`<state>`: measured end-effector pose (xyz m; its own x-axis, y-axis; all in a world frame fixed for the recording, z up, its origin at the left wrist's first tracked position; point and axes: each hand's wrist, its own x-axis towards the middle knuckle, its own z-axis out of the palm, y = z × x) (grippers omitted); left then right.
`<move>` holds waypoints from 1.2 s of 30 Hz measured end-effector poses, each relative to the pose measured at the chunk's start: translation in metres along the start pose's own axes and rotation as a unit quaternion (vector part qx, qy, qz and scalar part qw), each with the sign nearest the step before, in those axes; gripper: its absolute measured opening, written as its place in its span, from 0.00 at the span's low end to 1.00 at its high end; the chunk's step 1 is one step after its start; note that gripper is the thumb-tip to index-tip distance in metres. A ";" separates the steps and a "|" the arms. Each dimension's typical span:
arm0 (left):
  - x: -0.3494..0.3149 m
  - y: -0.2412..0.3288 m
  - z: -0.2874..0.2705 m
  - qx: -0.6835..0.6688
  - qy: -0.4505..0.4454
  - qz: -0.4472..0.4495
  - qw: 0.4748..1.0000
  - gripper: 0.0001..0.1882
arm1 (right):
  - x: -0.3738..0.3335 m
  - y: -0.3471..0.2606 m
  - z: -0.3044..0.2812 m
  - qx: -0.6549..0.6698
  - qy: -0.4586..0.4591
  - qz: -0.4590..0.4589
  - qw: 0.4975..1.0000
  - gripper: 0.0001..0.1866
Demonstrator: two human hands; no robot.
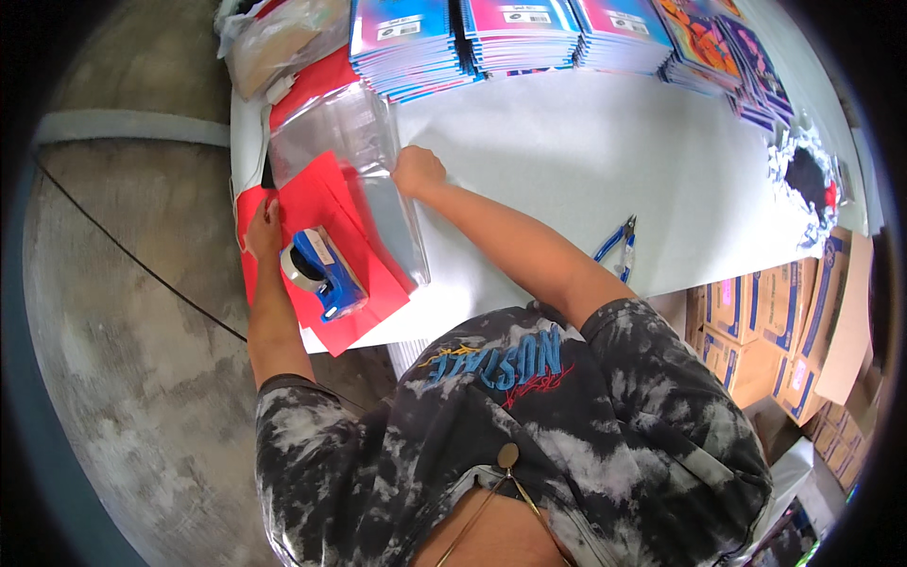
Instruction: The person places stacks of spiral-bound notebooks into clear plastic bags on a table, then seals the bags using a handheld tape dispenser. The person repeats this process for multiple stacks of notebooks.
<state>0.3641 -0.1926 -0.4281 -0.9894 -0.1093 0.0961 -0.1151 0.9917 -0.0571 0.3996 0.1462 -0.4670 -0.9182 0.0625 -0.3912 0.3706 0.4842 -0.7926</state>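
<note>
Red sheets [378,293] lie in an overlapping pile at the table's left end. My left hand [264,227] is at their left edge, its fingers curled over the red. A blue tape dispenser [342,288] with a roll of tape rests on the sheets, beside my left wrist. Clear plastic sleeves [392,213] lie partly under the red sheets and stretch beyond them. My right hand [419,172] is closed at the right edge of the sleeves, pinching the plastic; its fingertips are partly hidden.
Stacks of spiral notebooks [520,38] line the table's far side. Blue-handled pliers [619,248] lie near the front edge. A plastic bag [283,42] sits at the far left corner, crumpled foil [803,180] at the right end. Cardboard boxes [756,312] stand at the lower right.
</note>
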 end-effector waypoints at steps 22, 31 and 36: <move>-0.202 0.203 -0.003 -0.349 0.064 -0.255 0.899 0.41 | -0.042 0.004 -0.078 0.214 -0.024 -0.227 0.950 0.11; -0.180 0.149 0.028 -0.346 0.229 -0.301 0.859 0.31 | -0.090 0.027 -0.226 0.178 0.213 -0.252 0.927 0.02; -0.152 0.131 0.032 -0.299 0.253 -0.299 0.870 0.31 | -0.137 0.068 -0.316 0.128 0.303 -0.246 0.912 0.06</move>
<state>0.4967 -0.0486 -0.4819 -0.5845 -0.7244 0.3655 -0.3794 0.6422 0.6661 0.5062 0.4465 -0.3196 -0.8625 0.4000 0.3100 -0.1581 0.3690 -0.9159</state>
